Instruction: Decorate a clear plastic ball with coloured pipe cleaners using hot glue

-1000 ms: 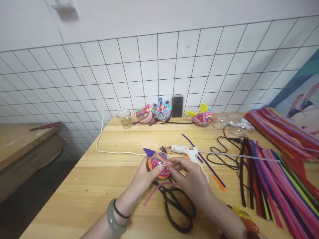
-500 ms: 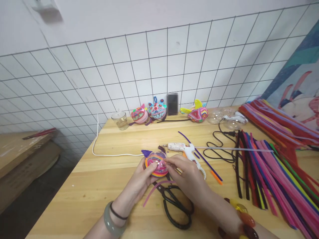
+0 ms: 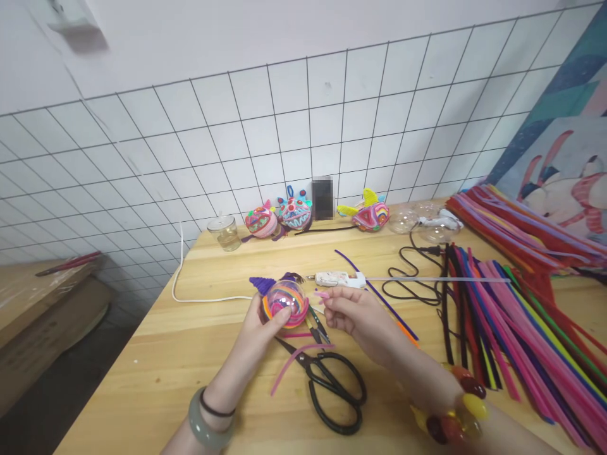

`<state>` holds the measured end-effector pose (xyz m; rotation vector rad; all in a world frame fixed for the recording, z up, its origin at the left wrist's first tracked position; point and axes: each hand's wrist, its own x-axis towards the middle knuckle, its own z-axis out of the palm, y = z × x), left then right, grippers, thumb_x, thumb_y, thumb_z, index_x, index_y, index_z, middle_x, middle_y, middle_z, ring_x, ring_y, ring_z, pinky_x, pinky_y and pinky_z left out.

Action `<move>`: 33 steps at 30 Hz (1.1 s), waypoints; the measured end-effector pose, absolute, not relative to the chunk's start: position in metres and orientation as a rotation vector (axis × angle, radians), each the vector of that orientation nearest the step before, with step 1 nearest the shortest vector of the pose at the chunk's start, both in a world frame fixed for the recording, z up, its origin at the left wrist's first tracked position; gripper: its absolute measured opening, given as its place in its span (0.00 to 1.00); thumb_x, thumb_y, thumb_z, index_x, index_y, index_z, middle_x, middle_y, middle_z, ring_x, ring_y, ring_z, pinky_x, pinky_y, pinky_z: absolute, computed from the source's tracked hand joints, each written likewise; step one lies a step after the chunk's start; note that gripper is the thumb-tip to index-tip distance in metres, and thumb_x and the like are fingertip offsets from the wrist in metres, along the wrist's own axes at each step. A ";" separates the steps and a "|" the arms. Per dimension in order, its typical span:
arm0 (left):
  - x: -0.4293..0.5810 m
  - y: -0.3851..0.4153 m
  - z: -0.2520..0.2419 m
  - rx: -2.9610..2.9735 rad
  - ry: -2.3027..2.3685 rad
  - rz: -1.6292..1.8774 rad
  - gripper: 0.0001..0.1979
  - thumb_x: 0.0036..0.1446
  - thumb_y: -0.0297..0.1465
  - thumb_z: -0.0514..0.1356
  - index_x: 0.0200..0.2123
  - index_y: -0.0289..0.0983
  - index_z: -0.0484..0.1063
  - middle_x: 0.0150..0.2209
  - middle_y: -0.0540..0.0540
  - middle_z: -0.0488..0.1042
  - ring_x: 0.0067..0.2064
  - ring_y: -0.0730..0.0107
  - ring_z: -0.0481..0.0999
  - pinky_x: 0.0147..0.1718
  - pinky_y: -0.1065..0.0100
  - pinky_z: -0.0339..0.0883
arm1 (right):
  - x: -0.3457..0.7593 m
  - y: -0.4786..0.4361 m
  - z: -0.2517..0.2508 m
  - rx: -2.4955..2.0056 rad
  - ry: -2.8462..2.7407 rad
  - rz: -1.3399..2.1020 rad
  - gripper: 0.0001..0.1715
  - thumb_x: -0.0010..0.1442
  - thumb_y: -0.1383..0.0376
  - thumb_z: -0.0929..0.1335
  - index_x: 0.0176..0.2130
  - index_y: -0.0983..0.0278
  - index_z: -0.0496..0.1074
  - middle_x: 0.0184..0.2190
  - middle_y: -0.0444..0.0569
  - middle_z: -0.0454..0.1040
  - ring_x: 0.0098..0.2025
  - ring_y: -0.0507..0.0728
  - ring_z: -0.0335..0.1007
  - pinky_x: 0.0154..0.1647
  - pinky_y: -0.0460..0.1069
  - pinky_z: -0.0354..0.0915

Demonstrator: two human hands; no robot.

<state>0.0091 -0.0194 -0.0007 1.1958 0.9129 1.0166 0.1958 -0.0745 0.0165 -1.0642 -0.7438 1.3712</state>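
My left hand (image 3: 265, 322) is wrapped round a clear plastic ball (image 3: 286, 302) trimmed with orange, pink and purple pipe cleaner, with purple points at its top. To the right of the ball, my right hand (image 3: 353, 309) pinches a short pink piece of pipe cleaner (image 3: 322, 296) between thumb and finger, apart from the ball. Below both hands lie black-handled scissors (image 3: 334, 385), with a curved pink pipe cleaner (image 3: 296, 361) across their blades. Tweezers (image 3: 318, 327) lie between the hands. Behind my right hand is a white glue gun (image 3: 336, 279) with a glue stick in its back.
Along the wall stand a glass cup (image 3: 225, 232), several decorated balls (image 3: 294, 212) and clear plastic balls (image 3: 439, 230). Bundles of coloured pipe cleaners (image 3: 515, 341) cover the right side. A black cable (image 3: 403, 284) loops beside them, and a white cord (image 3: 208, 299) runs at left.
My right hand has drawn back from the ball to the right, holding the pink piece. My left hand has shifted left with the ball, uncovering the tweezers and scissor blades.
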 end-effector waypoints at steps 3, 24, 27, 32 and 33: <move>0.005 -0.013 -0.001 1.281 0.977 0.982 0.27 0.44 0.36 0.72 0.48 0.35 0.70 0.49 0.38 0.77 0.51 0.54 0.75 0.52 0.58 0.66 | 0.198 -0.073 0.013 -1.024 -0.652 1.458 0.15 0.41 0.60 0.79 0.25 0.66 0.76 0.18 0.41 0.73 0.21 0.48 0.68 0.27 0.44 0.66; -0.017 -0.018 0.017 2.085 1.341 1.293 0.16 0.51 0.40 0.66 0.41 0.40 0.76 0.40 0.40 0.77 0.45 0.50 0.74 0.48 0.53 0.64 | 0.191 -0.078 0.007 -1.001 -0.731 1.699 0.16 0.45 0.58 0.79 0.26 0.68 0.77 0.19 0.42 0.74 0.19 0.45 0.66 0.23 0.41 0.64; -0.010 -0.028 0.020 2.155 0.904 1.150 0.10 0.54 0.31 0.64 0.42 0.44 0.79 0.38 0.43 0.80 0.43 0.56 0.75 0.45 0.57 0.65 | 0.185 -0.080 0.007 -1.020 -0.783 1.655 0.16 0.43 0.58 0.79 0.27 0.67 0.78 0.19 0.40 0.74 0.20 0.45 0.66 0.24 0.41 0.63; 0.000 -0.035 0.015 2.163 0.713 1.001 0.11 0.59 0.29 0.60 0.41 0.45 0.81 0.33 0.42 0.81 0.36 0.60 0.76 0.37 0.60 0.68 | 0.180 -0.079 0.004 -1.055 -0.858 1.623 0.19 0.41 0.54 0.80 0.25 0.66 0.78 0.17 0.41 0.74 0.19 0.46 0.66 0.23 0.42 0.62; 0.001 -0.035 0.014 2.155 0.720 1.006 0.11 0.59 0.29 0.60 0.40 0.45 0.82 0.32 0.41 0.81 0.35 0.60 0.76 0.36 0.60 0.68 | 0.180 -0.079 0.003 -1.060 -0.859 1.621 0.20 0.41 0.54 0.80 0.24 0.66 0.77 0.17 0.41 0.74 0.19 0.46 0.66 0.23 0.42 0.62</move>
